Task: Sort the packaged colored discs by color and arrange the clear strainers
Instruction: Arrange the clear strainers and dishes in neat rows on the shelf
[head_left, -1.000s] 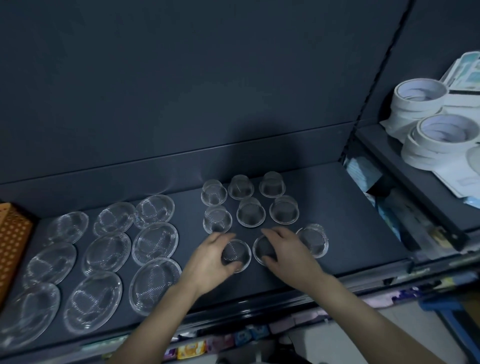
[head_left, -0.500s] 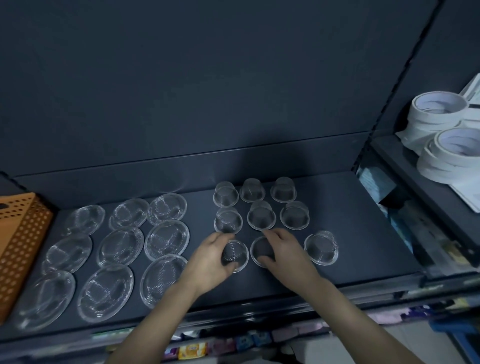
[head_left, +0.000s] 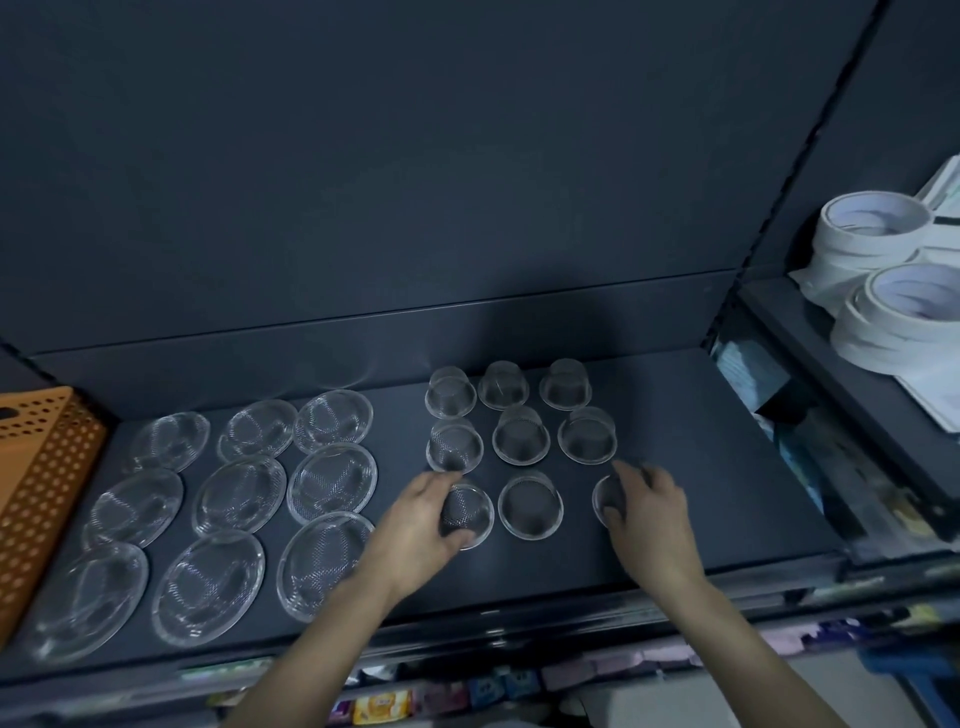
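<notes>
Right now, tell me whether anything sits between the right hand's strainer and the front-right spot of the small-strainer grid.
Nothing visible does. The right hand grips the strainer on bare shelf, right of the front-middle strainer, apart from it.

Clear mesh strainers (head_left: 530, 508), dark shelf (head_left: 675, 519), perforated orange basket (head_left: 41, 483).

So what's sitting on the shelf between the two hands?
In the head view, one small clear round mesh strainer sits alone between the left hand and the right hand, touched by neither.
</notes>
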